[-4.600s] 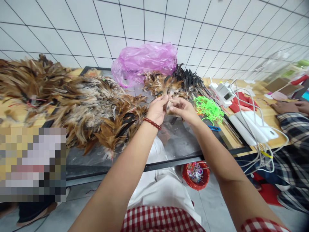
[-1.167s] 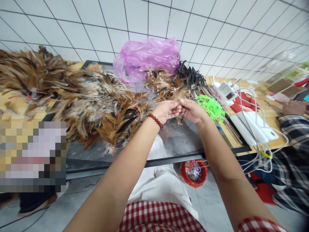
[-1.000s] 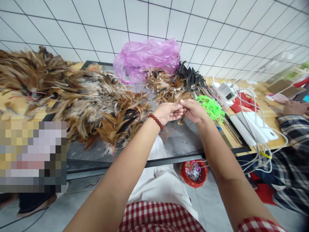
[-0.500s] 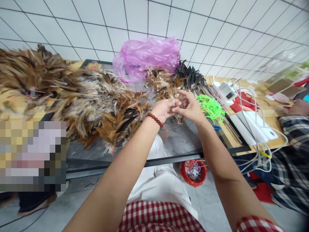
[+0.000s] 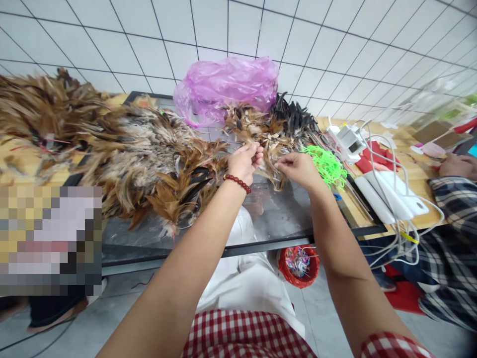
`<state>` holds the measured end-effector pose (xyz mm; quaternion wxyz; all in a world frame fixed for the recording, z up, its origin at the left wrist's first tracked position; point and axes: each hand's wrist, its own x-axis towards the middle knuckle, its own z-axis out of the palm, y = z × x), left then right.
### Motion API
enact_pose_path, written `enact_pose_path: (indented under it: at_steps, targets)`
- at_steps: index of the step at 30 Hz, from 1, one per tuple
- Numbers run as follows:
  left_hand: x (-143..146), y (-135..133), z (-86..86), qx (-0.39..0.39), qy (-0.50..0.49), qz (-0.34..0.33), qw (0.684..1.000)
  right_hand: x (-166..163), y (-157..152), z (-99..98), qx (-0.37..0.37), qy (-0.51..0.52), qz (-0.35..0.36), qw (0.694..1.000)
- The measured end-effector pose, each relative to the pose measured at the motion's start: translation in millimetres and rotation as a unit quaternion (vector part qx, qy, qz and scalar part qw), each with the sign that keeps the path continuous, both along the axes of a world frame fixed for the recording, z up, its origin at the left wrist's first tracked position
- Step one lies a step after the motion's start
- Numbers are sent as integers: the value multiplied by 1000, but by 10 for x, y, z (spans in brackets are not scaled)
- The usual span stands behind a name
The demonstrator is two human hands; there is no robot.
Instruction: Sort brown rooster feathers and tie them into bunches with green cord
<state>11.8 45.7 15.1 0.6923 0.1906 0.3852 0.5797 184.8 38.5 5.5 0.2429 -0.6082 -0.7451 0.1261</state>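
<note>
Tiled walling is noted behind the glass worktop [image 5: 283,219], above which a feather bunch [image 5: 275,174] is pinched in closed grips by left hand [image 5: 243,164] and right hand [image 5: 301,169], judged light, soft, crushable, best taken at the quills.
</note>
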Motion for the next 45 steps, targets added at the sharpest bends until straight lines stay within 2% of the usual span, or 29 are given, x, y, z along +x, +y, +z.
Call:
enact_pose_path:
  at_steps: [2, 4, 7, 9, 11, 14, 17, 19, 23, 29, 33, 36, 39, 42, 45]
  targets:
    - [-2, 7, 6, -6, -7, 13, 1000, -19, -36, 30, -93, -42, 27, 994]
    - [-4, 9, 11, -11, -9, 22, 1000, -49, -71, 57, -153, -71, 54, 984]
    - [-6, 5, 19, -12, -10, 31, 999, -75, -108, 91, -176, -82, 92, 977]
    - [-6, 2, 24, -10, -10, 32, 999, -73, -119, 107, -162, -69, 106, 979]
    - [-5, 3, 25, -10, -10, 41, 999, -69, -114, 105, -132, -15, 83, 988]
    - [-2, 14, 20, -10, -9, 69, 998, -97, -72, 30, -24, 65, 47, 997]
    - [1, 27, 8, -5, -6, 92, 996, -178, 2, -139, 92, 41, 87, 991]
    - [4, 31, 0, -1, 2, 97, 995, -231, 52, -258, 120, 5, 110, 987]
    - [13, 28, -15, 15, 38, 96, 995, -246, 104, -339, 138, -39, 123, 982]
    - [39, 40, -45, 61, 120, 91, 987, -156, 61, -159, 166, 2, 43, 985]
    - [54, 47, -46, 85, 134, 112, 981, -205, 27, -170, 151, -80, 81, 982]
    - [57, 41, -32, 81, 124, 103, 984, -271, 17, -229, 120, -145, 112, 976]
    - [49, 51, -41, 80, 132, 98, 983, -295, 15, -239, 108, -150, 113, 976]
    - [34, 90, -108, 94, 171, 98, 976, -269, 1, -181, 130, -132, 76, 980]
    - [28, 137, -218, 121, 237, 69, 961, -231, -28, -107, 161, -155, 52, 973]
